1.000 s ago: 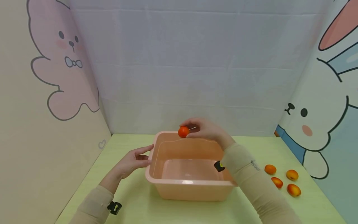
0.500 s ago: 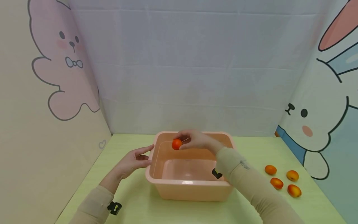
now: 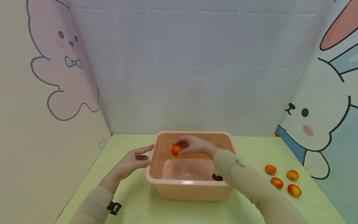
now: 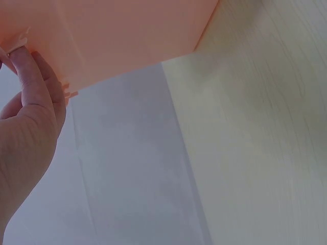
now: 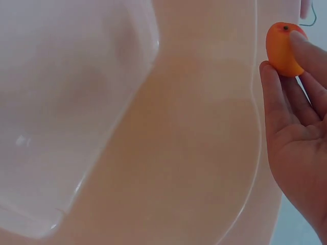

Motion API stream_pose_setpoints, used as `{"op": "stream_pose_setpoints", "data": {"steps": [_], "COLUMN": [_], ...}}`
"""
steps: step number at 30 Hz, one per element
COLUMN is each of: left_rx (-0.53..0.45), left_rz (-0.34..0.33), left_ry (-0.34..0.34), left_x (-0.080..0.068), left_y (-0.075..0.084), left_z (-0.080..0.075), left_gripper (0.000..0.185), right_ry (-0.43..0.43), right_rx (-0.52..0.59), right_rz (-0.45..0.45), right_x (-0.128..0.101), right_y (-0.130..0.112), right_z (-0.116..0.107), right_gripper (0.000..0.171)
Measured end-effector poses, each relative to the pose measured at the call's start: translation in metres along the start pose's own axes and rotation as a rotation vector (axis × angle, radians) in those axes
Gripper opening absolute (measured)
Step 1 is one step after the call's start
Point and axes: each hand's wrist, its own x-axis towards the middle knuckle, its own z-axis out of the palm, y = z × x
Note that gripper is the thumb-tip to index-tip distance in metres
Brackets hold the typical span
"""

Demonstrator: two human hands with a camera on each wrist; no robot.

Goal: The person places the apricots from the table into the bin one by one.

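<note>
A pink plastic basin (image 3: 193, 191) stands on the pale green table; it holds clear water. My right hand (image 3: 193, 145) reaches inside it and pinches a small orange fruit (image 3: 176, 150) at its fingertips, above the water near the far left inner wall. The right wrist view shows the same fruit (image 5: 282, 49) held by the fingers (image 5: 273, 97) over the basin's inside (image 5: 194, 153). My left hand (image 3: 133, 161) rests against the basin's left outer wall with relaxed fingers; its fingers (image 4: 30, 97) touch the rim (image 4: 112, 41) in the left wrist view.
Several more orange fruits (image 3: 282, 179) lie on the table to the right of the basin. Cartoon rabbit panels close in the left and right sides, and a pale wall stands behind. The table's front strip lies before the basin.
My right hand has lowered the fruit from above the basin's far rim down into the basin and slightly left. The left hand has stayed put.
</note>
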Motion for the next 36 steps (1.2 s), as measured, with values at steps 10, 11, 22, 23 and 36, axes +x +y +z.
{"op": "stream_pose_setpoints", "data": {"steps": [10,11,22,23,36], "left_rx": [-0.003,-0.005,-0.017,-0.018,0.004], "left_rz": [0.009,0.009,0.006,0.007,0.004], "left_ry": [0.003,0.003,-0.01,-0.012,-0.002], "left_x": [0.0,0.0,0.001,0.001,-0.001], "left_y": [0.001,0.001,0.0,-0.001,0.002], "left_z": [0.001,0.001,0.001,0.001,0.003], "left_gripper": [0.071,0.071,0.072,0.072,0.071], "right_ry": [-0.06,-0.069,-0.124,-0.127,-0.121], "right_rx": [0.021,0.018,-0.003,-0.004,0.039], "right_rz": [0.077,0.069,0.045,0.041,0.086], "right_x": [0.001,0.001,0.0,0.0,-0.003], "right_y": [0.013,0.014,0.019,0.02,0.017], "right_z": [0.005,0.005,0.005,0.005,0.004], "right_gripper": [0.032,0.031,0.032,0.032,0.046]}}
